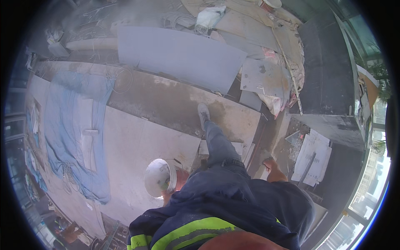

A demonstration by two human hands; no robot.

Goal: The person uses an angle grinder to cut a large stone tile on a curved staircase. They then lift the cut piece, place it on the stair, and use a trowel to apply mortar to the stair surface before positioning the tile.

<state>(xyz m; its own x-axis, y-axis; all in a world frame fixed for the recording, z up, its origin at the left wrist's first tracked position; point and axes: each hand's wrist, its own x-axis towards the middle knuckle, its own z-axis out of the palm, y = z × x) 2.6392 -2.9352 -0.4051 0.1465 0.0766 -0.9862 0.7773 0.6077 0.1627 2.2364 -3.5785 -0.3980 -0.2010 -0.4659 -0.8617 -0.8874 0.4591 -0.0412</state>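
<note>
A white bucket (148, 179) is held tilted at my left side, its open mouth facing left. My left hand (167, 196) is at the bucket's lower edge and grips it; most of its fingers are hidden. Something small, yellow-green and dark, shows inside the bucket, too unclear to name. The bucket's thin wire handle sticks out at the top right. Out to my right hangs my right hand (270, 164), fingers curled in, with nothing visible in them. It is over the floor strip, left of a white printed board (312, 157).
One shoe (203, 112) of mine stands on a dusty board. Ahead lies a large grey panel (179, 54); on the left, a blue sheet (75, 137) covers boards. A tall dark cabinet-like box (327, 66) stands right. Dusty sheets (266, 79) and rubble lie far ahead.
</note>
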